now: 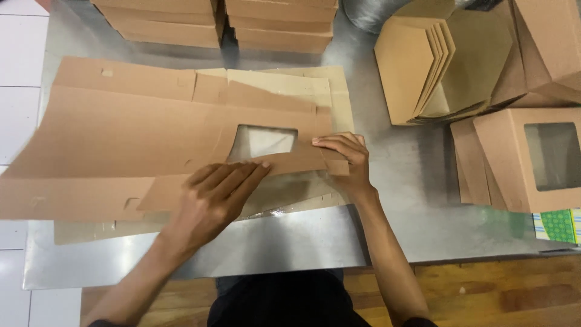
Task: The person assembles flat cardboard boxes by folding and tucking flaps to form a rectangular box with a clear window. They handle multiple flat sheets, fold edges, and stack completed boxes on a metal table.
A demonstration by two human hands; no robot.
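A flat brown cardboard box blank (121, 133) with a clear square window (263, 141) lies spread on the metal table (290, 242). My left hand (215, 197) lies flat on its near panel, fingers stretched toward the window. My right hand (345, 160) pinches the blank's right edge flap just right of the window. More flat blanks (290, 85) lie underneath, showing at the far and right edges.
Two stacks of flat cardboard (224, 21) stand at the far edge. At the right are a fan of folded blanks (436, 66) and an assembled window box (532, 157). A green patterned item (560, 225) lies at the right edge. Wooden floor (484, 290) shows below the table.
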